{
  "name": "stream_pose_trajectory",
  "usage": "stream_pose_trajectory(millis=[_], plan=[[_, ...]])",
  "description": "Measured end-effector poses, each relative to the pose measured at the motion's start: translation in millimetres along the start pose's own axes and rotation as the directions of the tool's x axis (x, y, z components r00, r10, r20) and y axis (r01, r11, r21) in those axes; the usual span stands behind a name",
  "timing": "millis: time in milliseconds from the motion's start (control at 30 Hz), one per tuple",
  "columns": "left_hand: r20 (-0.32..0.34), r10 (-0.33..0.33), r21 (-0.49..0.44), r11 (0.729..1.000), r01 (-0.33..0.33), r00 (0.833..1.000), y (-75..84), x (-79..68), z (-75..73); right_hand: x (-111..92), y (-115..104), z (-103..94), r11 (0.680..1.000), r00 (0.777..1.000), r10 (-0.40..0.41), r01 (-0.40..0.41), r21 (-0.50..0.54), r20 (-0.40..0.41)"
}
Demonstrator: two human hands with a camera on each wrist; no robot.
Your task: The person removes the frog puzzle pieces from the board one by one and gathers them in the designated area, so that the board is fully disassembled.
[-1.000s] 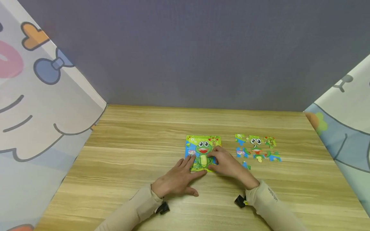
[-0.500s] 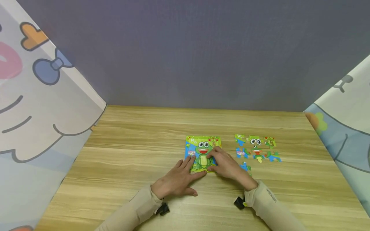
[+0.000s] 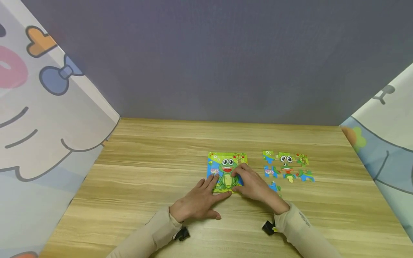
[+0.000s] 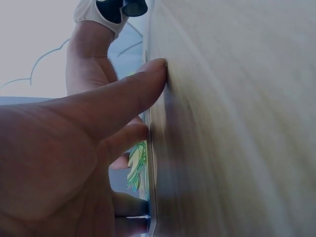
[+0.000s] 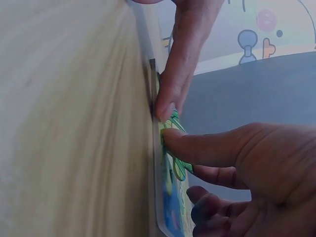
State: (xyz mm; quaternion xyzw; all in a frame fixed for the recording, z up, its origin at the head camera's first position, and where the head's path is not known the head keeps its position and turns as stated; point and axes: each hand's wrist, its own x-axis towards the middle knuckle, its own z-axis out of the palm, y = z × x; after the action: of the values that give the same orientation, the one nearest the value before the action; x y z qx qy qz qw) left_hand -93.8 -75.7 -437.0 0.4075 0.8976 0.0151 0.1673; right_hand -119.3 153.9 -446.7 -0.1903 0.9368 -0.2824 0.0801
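A square frog jigsaw puzzle (image 3: 227,162) lies flat on the wooden table. My left hand (image 3: 198,201) spreads over its lower left, straight fingertips resting on the puzzle and the thumb out on the tabletop. In the left wrist view, that thumb (image 4: 133,89) touches the wood by the puzzle's edge. My right hand (image 3: 255,184) is bent over the puzzle's right side. Its thumb and fingers pinch a green puzzle piece (image 5: 178,169), which stands tilted up from the board in the right wrist view. The right hand covers the puzzle's lower right part.
Several loose puzzle pieces lie in rows right of the puzzle, among them an eyes piece (image 3: 285,158), a mouth piece (image 3: 287,170) and a blue piece (image 3: 274,186) near the right wrist. A grey panel (image 3: 226,64) rises behind the table (image 3: 161,143).
My right hand and wrist have shifted slightly left and toward me, uncovering more of the lower blue piece. The left hand has stayed on the puzzle.
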Motion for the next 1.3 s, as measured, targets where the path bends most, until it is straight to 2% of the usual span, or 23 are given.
stream_pose_trajectory(millis=[333, 933, 1300], plan=[[0.011, -0.007, 0.002, 1.000, 0.007, 1.000, -0.2, 0.8, 1.6, 0.0, 7.2, -9.2, 0.983, 0.995, -0.093, 0.088, 0.159, 0.023], [0.004, -0.002, 0.002, 1.000, 0.002, 1.000, -0.8, -0.2, 1.5, 1.8, 7.8, -7.7, 0.972, 0.998, -0.065, 0.061, 0.229, 0.012], [0.007, -0.001, 0.007, 1.000, 0.001, 1.000, -1.0, 1.2, 3.4, 1.5, 10.0, -9.1, 0.941, 0.999, -0.039, 0.045, 0.335, -0.025]])
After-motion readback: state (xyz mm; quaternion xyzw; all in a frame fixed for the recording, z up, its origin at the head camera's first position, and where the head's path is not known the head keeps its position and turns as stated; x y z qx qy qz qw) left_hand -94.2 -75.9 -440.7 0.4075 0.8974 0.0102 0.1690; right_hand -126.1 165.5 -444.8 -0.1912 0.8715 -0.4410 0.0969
